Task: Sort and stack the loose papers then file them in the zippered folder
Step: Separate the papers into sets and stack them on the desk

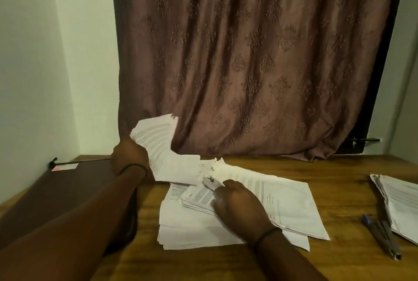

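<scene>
our left hand [130, 156] clamps a sheaf of papers [162, 149] raised over the table [339, 172] at its far left, above the dark zippered folder [67, 190], while our right hand [239, 208] rests on the loose pile [192, 233] mid-table, though we cannot tell if it grips.

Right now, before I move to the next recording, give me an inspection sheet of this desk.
Surface: wooden table, bare wood visible at back and front.
Job's things: loose pile of papers in the middle; second stack at the right edge; dark folder lying flat on the left.
Clutter: pens beside the second stack.
Hands: left hand grips a raised sheaf; right hand rests on the middle pile, grip unclear.
Cables: nothing seen.
Surroundings: patterned curtain behind the table; pale wall on the left.
</scene>
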`<state>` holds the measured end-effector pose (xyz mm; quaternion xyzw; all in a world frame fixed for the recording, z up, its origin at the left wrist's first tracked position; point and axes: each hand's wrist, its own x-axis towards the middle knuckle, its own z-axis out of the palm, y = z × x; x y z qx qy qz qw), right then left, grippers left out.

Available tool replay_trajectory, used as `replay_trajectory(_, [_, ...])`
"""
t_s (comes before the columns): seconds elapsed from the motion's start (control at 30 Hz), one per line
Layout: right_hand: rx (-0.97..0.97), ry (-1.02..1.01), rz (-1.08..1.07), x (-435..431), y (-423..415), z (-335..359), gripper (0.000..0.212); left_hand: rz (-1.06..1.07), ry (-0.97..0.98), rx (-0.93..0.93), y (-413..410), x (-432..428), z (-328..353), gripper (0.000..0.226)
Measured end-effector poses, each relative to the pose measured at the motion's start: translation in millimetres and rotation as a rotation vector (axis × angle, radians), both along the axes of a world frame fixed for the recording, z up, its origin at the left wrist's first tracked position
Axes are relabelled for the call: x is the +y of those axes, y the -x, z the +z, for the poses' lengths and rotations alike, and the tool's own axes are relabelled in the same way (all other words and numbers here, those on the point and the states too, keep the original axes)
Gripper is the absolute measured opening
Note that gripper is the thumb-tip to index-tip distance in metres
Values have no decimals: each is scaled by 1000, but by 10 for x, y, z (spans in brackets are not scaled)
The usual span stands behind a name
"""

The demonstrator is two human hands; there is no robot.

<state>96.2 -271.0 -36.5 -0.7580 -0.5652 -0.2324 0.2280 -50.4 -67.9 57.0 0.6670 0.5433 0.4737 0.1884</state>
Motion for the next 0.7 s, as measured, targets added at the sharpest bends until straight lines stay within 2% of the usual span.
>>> replay_trajectory(0.07, [46, 148, -18, -2, -12, 9, 55, 3, 25, -31, 10, 51, 4, 27])
replay_trajectory(0.1, [45, 206, -30, -4, -10, 25, 59, 1, 32, -49, 12, 77, 10, 27])
replay_trajectory(0.2, [13, 234, -17, -1, 8, 50, 46, -5, 19, -121, 6, 146, 67, 27])
replay_trajectory(0.3, [47, 136, -42, 4, 10, 61, 34, -12, -4, -213, 6, 137, 190, 27])
replay_trajectory(0.47, [238, -174, -164, -37, -84, 103, 35, -20, -75, -286, 46, 24, 401, 28])
replay_trajectory(0.57, [404, -219, -190, -86, -100, 147, 39, -15, -74, -279, 72, -18, 451, 29])
replay_trajectory(0.7, [627, -268, -111, -101, -123, 42, 37, -18, -25, -275, 86, 0, 414, 29])
